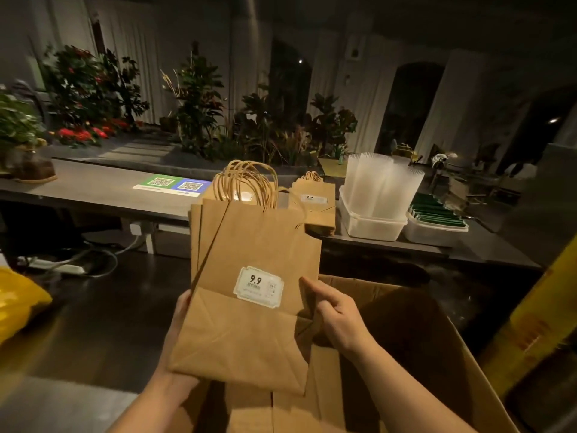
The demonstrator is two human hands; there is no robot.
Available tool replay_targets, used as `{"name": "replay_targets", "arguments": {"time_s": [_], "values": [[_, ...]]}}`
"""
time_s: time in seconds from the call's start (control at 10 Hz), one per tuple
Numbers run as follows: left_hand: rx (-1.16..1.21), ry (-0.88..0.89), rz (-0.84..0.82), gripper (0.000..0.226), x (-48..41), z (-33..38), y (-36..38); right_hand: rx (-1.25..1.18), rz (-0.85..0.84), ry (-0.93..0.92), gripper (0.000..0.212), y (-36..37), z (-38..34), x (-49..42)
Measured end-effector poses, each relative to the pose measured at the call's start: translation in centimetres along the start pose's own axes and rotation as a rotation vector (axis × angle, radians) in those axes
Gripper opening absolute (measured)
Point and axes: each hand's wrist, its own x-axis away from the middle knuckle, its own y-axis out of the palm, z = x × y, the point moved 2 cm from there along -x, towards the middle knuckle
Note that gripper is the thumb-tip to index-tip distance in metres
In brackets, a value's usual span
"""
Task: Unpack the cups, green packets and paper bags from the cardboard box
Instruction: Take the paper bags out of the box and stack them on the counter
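Observation:
I hold a stack of flat brown paper bags (249, 307) with twisted handles and a white 9.9 label, lifted above the open cardboard box (437, 354). My left hand (178, 326) grips the stack's left edge, mostly hidden behind it. My right hand (334, 314) pinches its right edge. More paper bags (318, 207) lie on the counter. Stacked clear cups (381, 189) stand in a white tub (371, 228), and green packets (437, 214) fill a second white tub (434, 232) to its right.
A long grey counter (93, 192) runs across the middle, with a QR code sign (171, 184) and a plant pot (31, 170) on it. Potted plants stand behind. A yellow bag (18, 301) lies at left, a yellow-taped box flap (537, 314) at right. Cables lie under the counter.

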Motion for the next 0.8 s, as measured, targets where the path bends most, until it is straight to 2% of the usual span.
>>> {"name": "replay_targets", "arguments": {"time_s": [0.1,0.2,0.3,0.4,0.5,0.6,0.7,0.8], "values": [[0.104,-0.082,-0.055,0.029,5.9,-4.1,18.4,-0.172,0.029,0.104,0.076,0.8,-0.6,-0.6],[-0.241,0.086,-0.237,0.025,7.6,-3.9,23.9,-0.339,0.059,0.164,0.106,1.6,-0.5,-1.4],[-0.37,0.189,-0.262,0.05,7.0,-4.1,23.7,-0.513,0.049,0.298,0.089,1.8,0.0,-2.0],[-0.47,0.155,-0.31,0.065,6.6,-4.7,23.6,-0.528,-0.025,0.357,0.052,1.5,0.1,-2.5],[-0.472,0.108,-0.287,0.067,5.6,-5.3,23.4,-0.498,-0.065,0.374,0.054,1.1,0.1,-2.8],[-0.336,0.025,-0.31,0.05,5.7,-5.3,23.7,-0.452,-0.007,0.364,0.055,1.3,-0.1,-2.9],[-0.299,-0.013,-0.332,0.089,5.2,-5.8,23.3,-0.401,0.01,0.32,0.059,1.6,0.0,-2.9],[-0.394,-0.025,-0.376,0.064,5.4,-5.8,23.9,-0.426,-0.007,0.293,0.063,1.6,-0.2,-2.9]]}}
